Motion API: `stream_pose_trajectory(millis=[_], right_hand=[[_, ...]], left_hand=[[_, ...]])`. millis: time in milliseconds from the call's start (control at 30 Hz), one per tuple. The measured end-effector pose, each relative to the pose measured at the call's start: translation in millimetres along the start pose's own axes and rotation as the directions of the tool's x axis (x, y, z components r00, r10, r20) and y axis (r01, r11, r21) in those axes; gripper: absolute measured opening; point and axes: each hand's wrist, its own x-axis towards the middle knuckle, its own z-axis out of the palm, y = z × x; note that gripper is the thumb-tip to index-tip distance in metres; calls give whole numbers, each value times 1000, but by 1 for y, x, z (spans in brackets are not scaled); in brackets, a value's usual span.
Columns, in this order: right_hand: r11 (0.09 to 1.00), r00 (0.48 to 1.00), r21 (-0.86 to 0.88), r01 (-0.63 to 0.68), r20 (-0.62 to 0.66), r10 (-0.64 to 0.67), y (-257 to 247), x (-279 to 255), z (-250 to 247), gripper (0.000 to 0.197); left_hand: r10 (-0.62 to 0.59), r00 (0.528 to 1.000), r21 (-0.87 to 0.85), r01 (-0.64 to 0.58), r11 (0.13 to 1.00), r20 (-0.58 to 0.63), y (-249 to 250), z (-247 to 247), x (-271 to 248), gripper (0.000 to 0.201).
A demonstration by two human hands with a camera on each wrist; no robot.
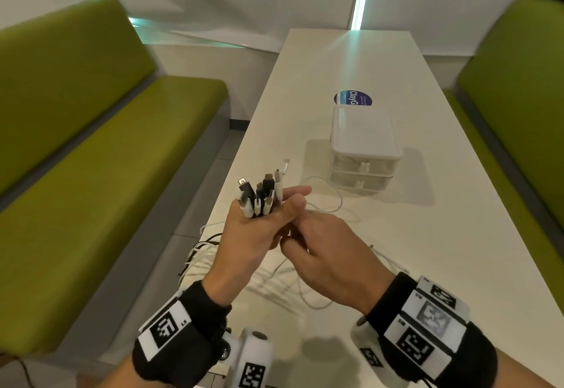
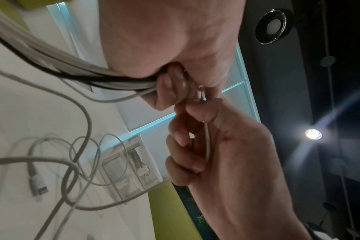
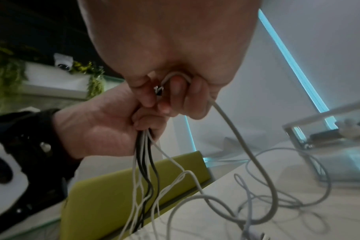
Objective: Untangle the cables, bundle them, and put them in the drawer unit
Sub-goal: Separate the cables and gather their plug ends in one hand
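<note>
Both hands clenched round cables; plug ends upright only overhead.

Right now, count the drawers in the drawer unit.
2. They are stacked in the drawer unit on the table: the upper drawer directly under the lid, the lower drawer below it. Both look closed; none seems hidden.
</note>
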Motion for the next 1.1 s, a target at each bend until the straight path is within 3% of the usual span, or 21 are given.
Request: stream_pose_trajectory(millis=[100, 167, 300, 433, 567, 633, 700, 767, 867, 1000, 1100], right_hand=[[1000, 1000, 10, -9, 18, 9, 2, -3, 4, 7], [1000, 1000, 12, -10, 14, 9, 3, -6, 8, 18], [998, 999, 42, -39, -35, 40, 16, -10, 3, 43], [989, 995, 122, -81, -54, 88, 41, -12, -11, 50], [991, 996, 103, -90, -1, 91, 49, -10, -23, 51], [992, 994, 55, -112, 24, 111, 54, -11, -28, 50], [993, 993, -9, -116, 23, 116, 57, -11, -32, 48], [994, 995, -50, -97, -8, 96, 52, -9, -32, 45], [998, 998, -44, -43, -57, 40, 40, -7, -30, 41], [998, 1000, -66, -12, -18, 11, 40, -11, -26, 34], [998, 1000, -56, -29, 7, 30, 45, -14, -21, 41]], left_hand=[[26, 1000, 147, -27, 989, 6, -4, 0, -1, 28], [132, 991, 205, -122, 971, -32, -4, 1, -1, 28], [313, 940, 97, -302, 948, -133, 10, -15, 12, 38], [209, 976, -156, -217, 964, -66, 27, -37, 19, 42], [160, 986, -226, -164, 960, -36, 26, -46, 16, 42], [200, 978, -105, -205, 973, -58, 26, -47, 15, 38], [265, 964, 145, -258, 955, -30, 25, -40, 14, 23], [221, 975, 313, -220, 924, 31, 19, -26, 9, 14], [120, 982, 424, -171, 889, 144, 2, -11, -4, 36], [1, 987, 515, -83, 853, 158, -2, -9, -4, 30], [-30, 982, 590, -87, 803, 186, 6, -12, -1, 33]])
